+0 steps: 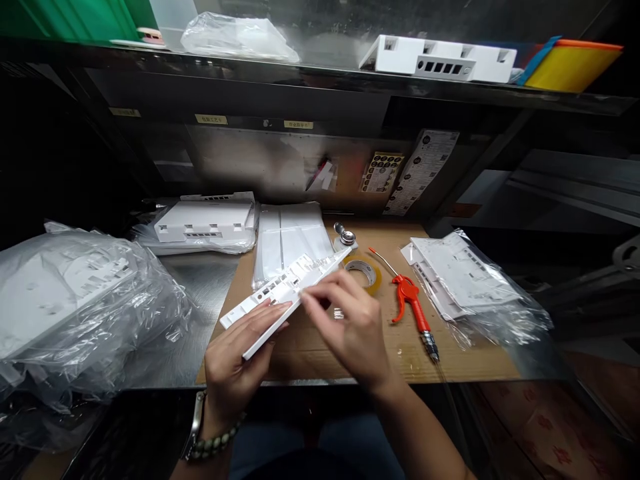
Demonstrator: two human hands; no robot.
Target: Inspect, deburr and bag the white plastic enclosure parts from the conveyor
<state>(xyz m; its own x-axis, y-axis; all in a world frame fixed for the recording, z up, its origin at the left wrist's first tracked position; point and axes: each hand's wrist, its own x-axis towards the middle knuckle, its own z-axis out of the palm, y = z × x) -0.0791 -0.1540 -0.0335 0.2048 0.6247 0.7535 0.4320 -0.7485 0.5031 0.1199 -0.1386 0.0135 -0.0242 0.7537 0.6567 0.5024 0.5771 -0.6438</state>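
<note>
A white plastic housing (293,293) with port openings along it is held tilted above the cardboard, over the near edge of the clear bags. My left hand (243,350) grips its lower left end, thumb below and fingers across the face. My right hand (350,320) has thumb and forefinger pinched together at the housing's middle. Whatever sits between those fingertips is too small to make out. Just beyond my right hand lies a roll of clear tape (364,273). To its right is a red air blow gun (411,300) with a metal hose fitting.
Bagged white housings lie at left (65,293) and right (465,273). More white housings (205,220) are stacked behind. Flat clear bags (290,233) rest on the cardboard sheet (320,360). A shelf (310,77) crosses above, carrying a white housing (445,60) and a yellow bin (575,67).
</note>
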